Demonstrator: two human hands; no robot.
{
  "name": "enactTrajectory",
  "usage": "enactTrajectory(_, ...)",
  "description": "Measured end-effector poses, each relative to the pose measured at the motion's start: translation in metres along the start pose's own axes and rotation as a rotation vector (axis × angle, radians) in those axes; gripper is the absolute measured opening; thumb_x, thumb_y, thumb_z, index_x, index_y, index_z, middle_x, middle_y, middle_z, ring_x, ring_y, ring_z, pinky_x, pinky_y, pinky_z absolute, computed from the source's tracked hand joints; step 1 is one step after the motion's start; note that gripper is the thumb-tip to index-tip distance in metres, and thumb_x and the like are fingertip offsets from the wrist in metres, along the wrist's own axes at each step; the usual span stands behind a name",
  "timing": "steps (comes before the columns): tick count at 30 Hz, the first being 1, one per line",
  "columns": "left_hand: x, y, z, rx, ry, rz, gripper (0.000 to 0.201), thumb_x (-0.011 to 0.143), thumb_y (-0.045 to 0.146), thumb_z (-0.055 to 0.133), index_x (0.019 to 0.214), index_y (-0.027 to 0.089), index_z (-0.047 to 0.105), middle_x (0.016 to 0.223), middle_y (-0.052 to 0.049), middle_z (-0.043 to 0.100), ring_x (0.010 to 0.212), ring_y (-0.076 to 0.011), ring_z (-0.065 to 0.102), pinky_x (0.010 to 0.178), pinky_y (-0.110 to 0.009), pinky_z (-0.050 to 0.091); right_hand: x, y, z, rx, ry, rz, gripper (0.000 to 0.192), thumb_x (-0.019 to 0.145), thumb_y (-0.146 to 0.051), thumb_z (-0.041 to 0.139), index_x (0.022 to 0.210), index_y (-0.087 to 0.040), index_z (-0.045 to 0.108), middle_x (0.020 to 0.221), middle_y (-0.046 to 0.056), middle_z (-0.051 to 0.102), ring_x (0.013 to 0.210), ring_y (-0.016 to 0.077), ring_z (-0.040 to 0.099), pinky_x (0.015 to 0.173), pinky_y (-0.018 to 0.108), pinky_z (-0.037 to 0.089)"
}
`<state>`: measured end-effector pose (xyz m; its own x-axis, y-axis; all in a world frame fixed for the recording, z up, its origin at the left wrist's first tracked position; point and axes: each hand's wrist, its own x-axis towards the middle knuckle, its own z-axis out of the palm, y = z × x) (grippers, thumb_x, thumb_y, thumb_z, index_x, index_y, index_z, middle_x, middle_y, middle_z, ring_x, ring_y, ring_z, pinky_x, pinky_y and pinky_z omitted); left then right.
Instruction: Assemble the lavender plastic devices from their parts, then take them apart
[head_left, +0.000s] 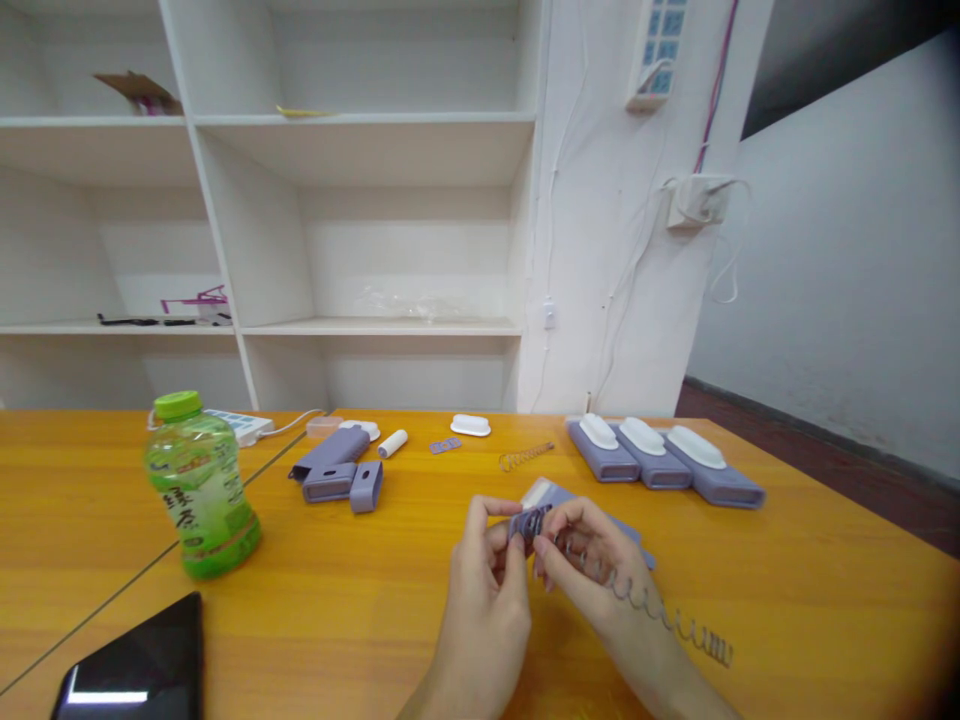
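White shelves back the orange worktop (pixel 375 600); both hands, left hand (pixel 487 590) and right hand (pixel 592 560), pinch a purple case (pixel 534 520), its spring (pixel 660 615) trailing loose; three finished cases (pixel 664 460) lie beyond the right hand.

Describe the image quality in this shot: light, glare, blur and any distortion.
Head view: even, soft indoor light with faint shadows; a white glare streak on the dark tablet; the green bottle leans from wide-angle distortion, and the corners darken; the left hand and right hand are slightly soft around the small purple part.

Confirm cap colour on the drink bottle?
Bright green cap on the green bottle, clear in the head view.
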<state>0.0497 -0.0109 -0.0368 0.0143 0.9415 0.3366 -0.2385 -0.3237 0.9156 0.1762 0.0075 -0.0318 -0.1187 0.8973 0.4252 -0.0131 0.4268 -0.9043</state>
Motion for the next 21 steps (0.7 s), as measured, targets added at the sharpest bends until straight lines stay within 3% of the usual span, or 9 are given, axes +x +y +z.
enactTrajectory(7, 0.001, 0.003, 0.001, 0.006, 0.02, 0.002, 0.005, 0.098, 0.024, 0.052, 0.099, 0.022, 0.047, 0.093, -0.002, 0.076, 0.085, -0.0136, 0.07, 0.077, -0.023, 0.049, 0.001, -0.005, 0.001, 0.006, 0.021, 0.002, 0.035, 0.079, -0.051, 0.075, 0.078, -0.022, 0.054, 0.073, 0.001, 0.064, 0.06, 0.0159, 0.063, 0.054, 0.025, 0.053)
enactTrajectory(21, 0.0, 0.006, 0.0, -0.028, -0.008, 0.015, 0.012, 0.096, 0.028, 0.057, 0.1, 0.022, 0.047, 0.101, -0.006, 0.077, 0.094, -0.018, 0.071, 0.085, -0.028, 0.051, 0.002, 0.012, -0.006, -0.056, -0.001, -0.09, 0.018, 0.088, -0.031, 0.068, 0.084, -0.022, 0.053, 0.078, -0.001, 0.059, 0.068, 0.0132, 0.059, 0.062, 0.023, 0.048)
